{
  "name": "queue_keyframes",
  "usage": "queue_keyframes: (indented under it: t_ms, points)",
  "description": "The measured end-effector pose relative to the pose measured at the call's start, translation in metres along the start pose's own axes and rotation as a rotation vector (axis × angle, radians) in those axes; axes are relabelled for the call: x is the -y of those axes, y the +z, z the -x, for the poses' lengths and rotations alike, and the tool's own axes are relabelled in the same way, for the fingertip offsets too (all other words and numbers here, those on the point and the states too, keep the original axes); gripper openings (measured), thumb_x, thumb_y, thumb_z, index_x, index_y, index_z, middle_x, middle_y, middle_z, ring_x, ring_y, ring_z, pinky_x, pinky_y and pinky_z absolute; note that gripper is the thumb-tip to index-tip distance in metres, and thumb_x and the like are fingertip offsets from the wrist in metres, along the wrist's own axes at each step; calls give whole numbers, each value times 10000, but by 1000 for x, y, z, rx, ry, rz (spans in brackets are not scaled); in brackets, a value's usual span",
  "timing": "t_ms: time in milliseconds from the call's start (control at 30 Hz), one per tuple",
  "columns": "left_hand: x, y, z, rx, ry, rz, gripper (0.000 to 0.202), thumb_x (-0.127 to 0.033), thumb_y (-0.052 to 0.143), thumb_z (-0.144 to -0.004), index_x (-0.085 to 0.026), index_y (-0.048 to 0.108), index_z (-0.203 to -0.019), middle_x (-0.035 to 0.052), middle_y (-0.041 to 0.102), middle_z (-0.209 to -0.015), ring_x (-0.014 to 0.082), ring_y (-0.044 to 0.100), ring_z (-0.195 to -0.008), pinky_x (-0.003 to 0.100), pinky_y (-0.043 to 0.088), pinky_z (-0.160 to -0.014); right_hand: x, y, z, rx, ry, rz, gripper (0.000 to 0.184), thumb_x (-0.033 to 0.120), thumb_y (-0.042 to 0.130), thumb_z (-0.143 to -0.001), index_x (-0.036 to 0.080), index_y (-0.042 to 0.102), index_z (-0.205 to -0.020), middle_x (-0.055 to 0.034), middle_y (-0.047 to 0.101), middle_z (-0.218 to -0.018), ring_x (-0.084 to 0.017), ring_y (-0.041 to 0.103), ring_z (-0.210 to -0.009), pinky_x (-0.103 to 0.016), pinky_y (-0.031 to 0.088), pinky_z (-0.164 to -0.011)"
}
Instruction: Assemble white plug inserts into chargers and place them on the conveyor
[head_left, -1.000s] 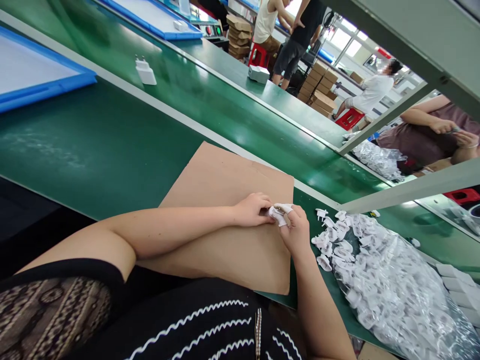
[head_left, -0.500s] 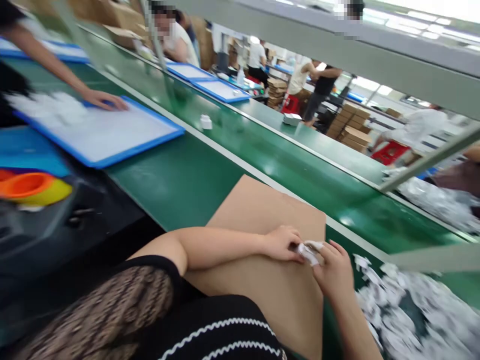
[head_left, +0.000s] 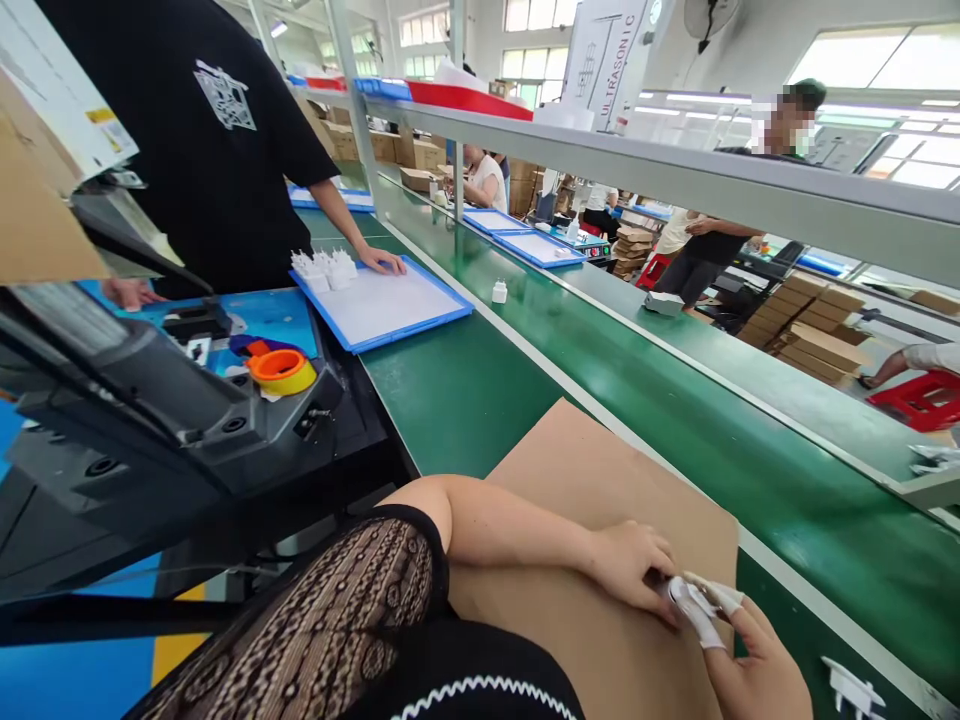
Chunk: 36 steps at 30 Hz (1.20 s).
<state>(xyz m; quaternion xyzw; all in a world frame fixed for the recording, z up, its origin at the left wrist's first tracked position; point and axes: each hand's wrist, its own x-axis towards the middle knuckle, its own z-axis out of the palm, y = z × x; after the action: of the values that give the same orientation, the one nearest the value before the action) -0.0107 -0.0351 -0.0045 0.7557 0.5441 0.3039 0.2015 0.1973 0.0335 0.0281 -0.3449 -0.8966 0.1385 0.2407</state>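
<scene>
Above the sheet of brown cardboard [head_left: 570,490], towards its right-hand edge, we see both bare hands brought together around one small white piece [head_left: 679,590]. The left hand [head_left: 634,565] comes in with its fingers curled, and we see its fingertips pinching the near side of the piece. The right hand [head_left: 757,655] wears white finger covers [head_left: 705,628] on its thumb and forefinger, and these two pinch the piece from the other side. Fingers hide most of it, so we cannot tell its full shape. The cardboard lies aslant on a green work surface [head_left: 450,390], and just beyond the right hand, near the lower edge of our view, we find a white pronged part [head_left: 855,690] lying on the green

Further off to our left, a blue-rimmed tray [head_left: 420,325] holds a cluster of white pronged pieces [head_left: 326,270] at its far left corner, and a co-worker's hand [head_left: 384,260] rests at the tray's far side. Nearer us stands a dark grey machine [head_left: 217,420], with an orange and yellow ring [head_left: 281,370] lying on it. Past the white strip bordering the work surface, we see a white plug [head_left: 499,292] standing alone on the long green belt [head_left: 645,375], well apart from both hands
</scene>
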Motion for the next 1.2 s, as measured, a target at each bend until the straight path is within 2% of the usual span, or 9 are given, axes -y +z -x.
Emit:
queue_keyframes:
  t_ms: [167, 433, 567, 667, 833, 1067, 1200]
  points:
    - [0, 1, -1, 24, -4, -36, 400, -442, 838, -824, -183, 753, -1116, 72, 725, -1248, 266, 646, -1176, 356, 472, -1036, -15, 10, 6, -70, -42, -37, 375, 457, 572, -729, 242, 816, -917, -89, 806, -1035, -290, 758, -867, -326, 596, -634]
    - [3, 2, -3, 33, 6, -36, 393, -405, 846, -808, -183, 754, -1119, 71, 730, -1227, 269, 659, -1146, 361, 486, -1012, -10, -1, -1, 34, -16, -133, 335, 364, 590, -667, 283, 829, -887, -50, 816, -1014, -252, 754, -702, -283, 543, -478]
    - [2, 0, -2, 73, 15, -8, 391, -447, 834, -812, -203, 748, -1105, 56, 732, -1229, 277, 639, -1188, 389, 459, -1028, -12, -6, -5, 78, -35, -179, 337, 322, 598, -634, 289, 837, -871, -27, 824, -972, -242, 757, -686, -262, 574, -524]
    - [1, -2, -2, 99, 12, -10, 402, -475, 817, -821, -204, 738, -1108, 54, 730, -1255, 288, 627, -1212, 418, 444, -1029, -14, -5, -4, 65, -38, -198, 317, 342, 614, -635, 279, 834, -855, -26, 825, -955, -242, 759, -693, -258, 587, -551]
    - [2, 0, -2, 104, 20, -31, 394, -449, 804, -840, -198, 728, -1134, 56, 729, -1268, 286, 632, -1206, 427, 448, -1006, -11, -1, 4, 18, -30, -172, 281, 349, 623, -665, 281, 821, -852, -40, 819, -973, -252, 754, -703, -272, 555, -482]
    - [5, 3, 0, 65, 40, -52, 362, -407, 821, -832, -199, 730, -1114, 50, 748, -1201, 269, 669, -1135, 394, 473, -963, -9, 6, 17, -86, -161, -96, 311, 326, 594, -718, 258, 810, -932, -58, 799, -1025, -238, 760, -764, -265, 584, -545]
    - [4, 3, 0, 69, 34, -44, 379, -412, 822, -833, -201, 726, -1133, 52, 750, -1212, 270, 668, -1138, 400, 467, -969, -15, 14, 23, -115, -105, -75, 301, 347, 560, -749, 269, 795, -919, -60, 790, -1052, -235, 744, -762, -272, 548, -508]
